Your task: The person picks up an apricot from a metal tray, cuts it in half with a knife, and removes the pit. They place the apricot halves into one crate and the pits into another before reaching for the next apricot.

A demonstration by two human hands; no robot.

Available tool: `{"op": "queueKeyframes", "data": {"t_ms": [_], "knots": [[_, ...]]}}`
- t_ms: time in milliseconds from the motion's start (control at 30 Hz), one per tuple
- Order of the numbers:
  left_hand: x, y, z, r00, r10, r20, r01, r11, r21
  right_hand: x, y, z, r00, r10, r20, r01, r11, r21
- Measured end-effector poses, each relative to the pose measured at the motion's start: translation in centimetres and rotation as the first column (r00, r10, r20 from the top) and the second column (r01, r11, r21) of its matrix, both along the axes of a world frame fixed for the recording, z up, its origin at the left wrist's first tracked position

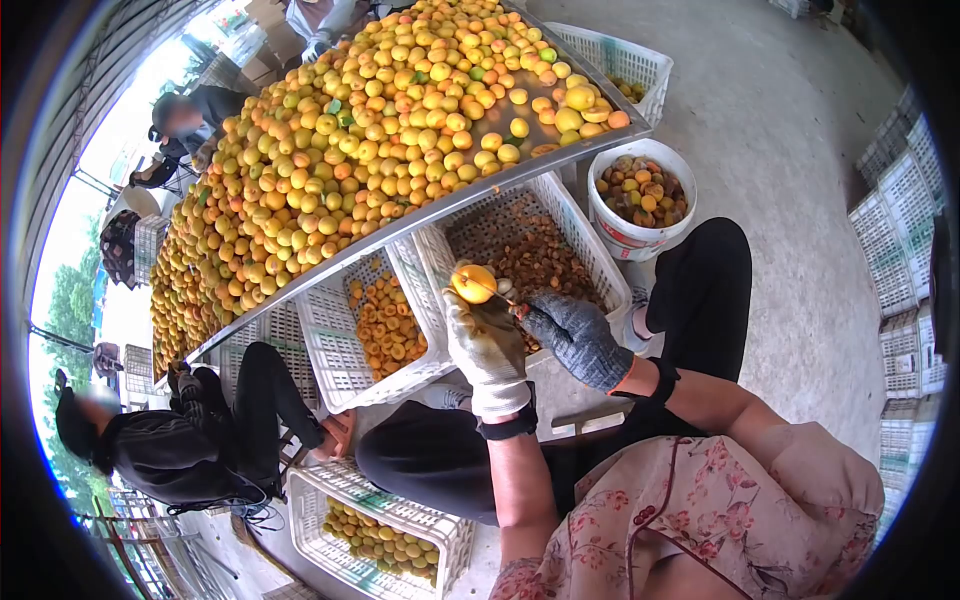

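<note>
Soft, even daylight fills the scene. It is strongest at the far left, where the open sky (112,140) burns out to white beside green trees (65,300). The heap of yellow-orange apricots (380,130) on the long sloping metal table (520,180) is bright, with small glints. The white slatted plastic crates (325,345) beneath lie in mild shade. The grey concrete floor (800,120) carries only faint, soft-edged shadows. At the near centre the pale knit-gloved left hand (487,350), the round orange apricot it grips (473,283) and the grey-gloved right hand (578,340) are crisp. Fisheye distortion bows the table's edge and the stacked white crates at the right (900,230). A black vignette rings the frame.
</note>
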State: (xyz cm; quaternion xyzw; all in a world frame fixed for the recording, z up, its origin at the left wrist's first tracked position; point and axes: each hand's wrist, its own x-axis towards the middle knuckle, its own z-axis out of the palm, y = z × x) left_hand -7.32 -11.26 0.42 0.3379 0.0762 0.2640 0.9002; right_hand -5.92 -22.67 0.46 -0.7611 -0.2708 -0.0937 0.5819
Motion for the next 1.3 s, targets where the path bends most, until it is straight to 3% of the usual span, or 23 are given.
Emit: {"op": "queueKeyframes", "data": {"t_ms": [167, 267, 367, 400, 500, 533, 567, 633, 667, 700, 767, 800, 900, 933, 1067, 1133, 1167, 1233, 1300], "knots": [[0.3, -1.1, -1.1, 0.996, 0.0, -0.085, 0.004, 0.999, 0.051, 0.4, 0.4, -1.7, 0.999, -0.04, 0.023, 0.039, 0.999, 0.024], [-0.1, -0.8, -1.0, 0.99, -0.026, -0.136, 0.048, 0.986, 0.162, 1.1, -0.1, -1.6, 0.997, 0.02, -0.077, -0.027, 0.996, -0.091], [-0.3, -0.3, 0.6, 0.977, 0.0, -0.215, 0.058, 0.963, 0.262, 2.1, 0.0, -0.9, 0.999, 0.036, 0.001, -0.036, 0.999, 0.038], [0.3, -0.2, 0.1, 0.992, 0.016, -0.129, 0.016, 0.971, 0.238, 2.4, 0.1, -0.8, 0.999, 0.041, -0.021, -0.04, 0.999, 0.017], [0.9, 0.8, -0.7, 0.989, 0.041, -0.14, -0.002, 0.963, 0.269, 2.4, 0.4, 0.6, 0.994, 0.069, -0.09, -0.074, 0.996, -0.047], [0.6, 1.4, -0.7, 0.988, -0.063, -0.137, 0.085, 0.983, 0.162, 2.4, 0.5, 0.9, 0.987, 0.084, -0.137, -0.097, 0.991, -0.093], [0.9, 1.1, -1.0, 0.989, -0.059, -0.139, 0.081, 0.984, 0.157, 2.6, 0.9, 0.7, 0.986, 0.088, -0.139, -0.102, 0.99, -0.098], [1.5, 0.0, -0.9, 0.993, 0.074, -0.094, -0.054, 0.979, 0.197, 2.5, 1.7, 0.3, 0.996, 0.052, 0.071, -0.046, 0.995, -0.084], [1.6, -0.4, 1.2, 0.993, -0.115, 0.034, 0.116, 0.992, -0.049, 2.6, 1.5, 0.9, 0.996, 0.063, 0.055, -0.05, 0.975, -0.216], [1.8, -0.4, 1.8, 0.993, -0.111, 0.047, 0.113, 0.993, -0.045, 2.9, 1.4, 1.4, 0.995, 0.067, 0.068, -0.051, 0.975, -0.214], [1.2, -0.5, 2.0, 0.993, -0.024, -0.118, 0.036, 0.994, 0.101, 2.7, 0.9, 1.5, 0.998, 0.044, 0.035, -0.037, 0.984, -0.177], [0.5, 0.4, 0.9, 0.98, -0.197, 0.005, 0.195, 0.973, 0.121, 2.8, 0.7, 1.4, 0.999, 0.037, 0.033, -0.033, 0.991, -0.127], [0.2, 1.8, -0.4, 0.969, -0.243, -0.046, 0.242, 0.97, -0.019, 2.9, 0.3, 0.9, 0.996, 0.043, 0.08, -0.028, 0.983, -0.184], [0.6, 1.6, -0.6, 0.988, -0.154, -0.03, 0.152, 0.986, -0.066, 2.9, 0.4, 0.8, 0.992, 0.039, 0.121, -0.018, 0.985, -0.172], [0.4, 2.1, -0.6, 0.985, -0.138, -0.107, 0.142, 0.989, 0.031, 2.7, 0.1, 1.4, 0.979, 0.045, 0.199, 0.001, 0.975, -0.224], [1.1, 1.0, -0.5, 0.993, -0.104, 0.051, 0.099, 0.991, 0.094, 2.4, -0.2, 1.5, 0.985, 0.076, 0.158, -0.028, 0.956, -0.291], [1.4, 0.9, -0.4, 0.992, -0.07, -0.103, 0.069, 0.998, -0.011, 2.5, -0.2, 1.4, 0.982, 0.079, 0.17, -0.027, 0.957, -0.289], [0.6, 0.7, 0.1, 0.983, -0.151, -0.108, 0.149, 0.988, -0.027, 2.3, -0.5, 0.9, 0.992, 0.063, 0.106, -0.041, 0.978, -0.204], [0.5, 1.2, -1.0, 0.984, -0.142, -0.104, 0.143, 0.99, 0.006, 2.3, -1.1, 0.7, 0.999, 0.038, 0.028, -0.03, 0.967, -0.252]]}}
